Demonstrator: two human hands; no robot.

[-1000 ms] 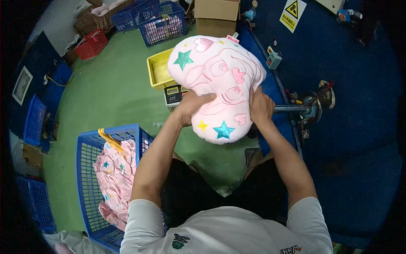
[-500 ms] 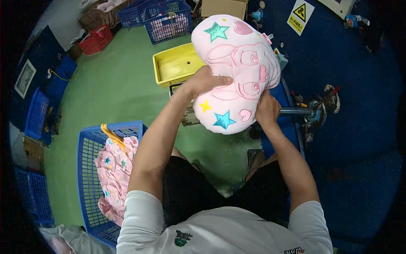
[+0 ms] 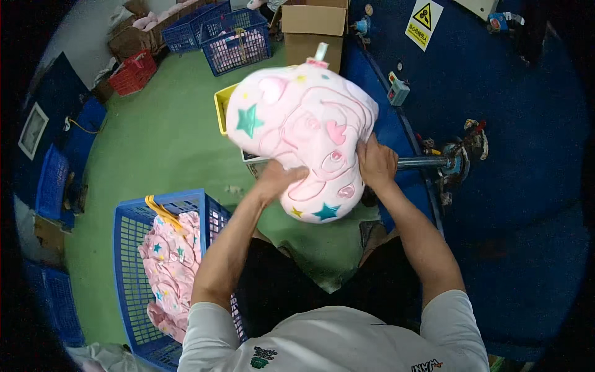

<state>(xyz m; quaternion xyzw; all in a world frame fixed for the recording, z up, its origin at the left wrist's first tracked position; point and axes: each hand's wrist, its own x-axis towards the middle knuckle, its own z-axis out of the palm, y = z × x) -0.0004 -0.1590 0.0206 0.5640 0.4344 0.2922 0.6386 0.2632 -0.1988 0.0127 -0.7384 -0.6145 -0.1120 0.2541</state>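
A plump pink plush cushion (image 3: 310,130) with an embroidered animal face, stars and hearts hangs in front of me, tilted and slightly blurred. My left hand (image 3: 279,180) grips its lower left part, thumb on the front and fingers hidden behind. At the right edge, my right hand (image 3: 379,164) is closed on the fabric, beside the near end of a metal tube (image 3: 423,162). Whether the tube enters the cushion is hidden behind that hand. A small label (image 3: 318,57) sticks up from the cushion's top edge.
Left of my legs stands a blue plastic basket (image 3: 158,199) with limp pink star-patterned covers (image 3: 170,266). A yellow tub (image 3: 221,111) is partly behind the cushion. Farther off are blue crates (image 3: 238,46), a red basket (image 3: 133,73) and a cardboard box (image 3: 313,22). A blue machine panel (image 3: 502,248) fills the right.
The cushion has swung left and toward me, turning counterclockwise, so its label moved from the right side to the top. My left hand came down with it; my right hand stays by the tube.
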